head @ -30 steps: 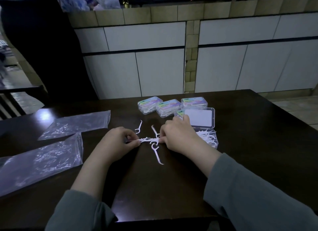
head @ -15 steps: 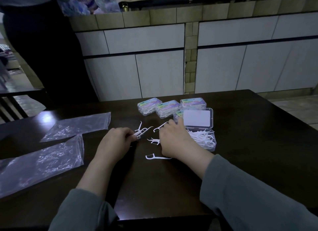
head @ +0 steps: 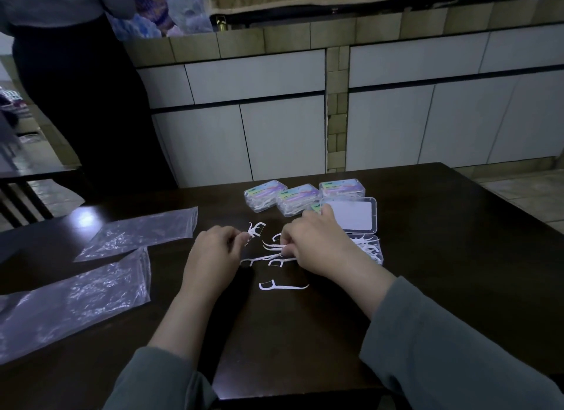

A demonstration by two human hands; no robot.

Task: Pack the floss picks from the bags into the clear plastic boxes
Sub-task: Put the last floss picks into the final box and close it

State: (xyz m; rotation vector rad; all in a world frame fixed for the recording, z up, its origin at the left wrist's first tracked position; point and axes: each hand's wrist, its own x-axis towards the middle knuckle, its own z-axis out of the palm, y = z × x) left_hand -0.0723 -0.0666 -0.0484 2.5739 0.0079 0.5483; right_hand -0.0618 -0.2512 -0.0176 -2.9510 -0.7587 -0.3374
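Note:
My left hand (head: 213, 254) pinches a small bunch of white floss picks (head: 254, 229) at its fingertips. My right hand (head: 317, 245) is curled over several loose floss picks (head: 273, 247) on the dark table, fingertips pinching them. One single pick (head: 282, 286) lies alone nearer to me. An open clear plastic box (head: 370, 251) with picks inside sits right of my right hand, its lid (head: 354, 216) raised behind. Three closed filled boxes (head: 294, 197) stand in a row further back.
Two empty clear plastic bags (head: 137, 232) (head: 76, 299) lie flat at the left of the dark table (head: 427, 272). A person in dark clothes (head: 76, 89) stands at the far left. White cabinets and a tiled counter are behind the table.
My right hand has gathered more loose picks under its fingers. My left hand still holds its bunch, slightly shifted. The single pick near me has stayed put.

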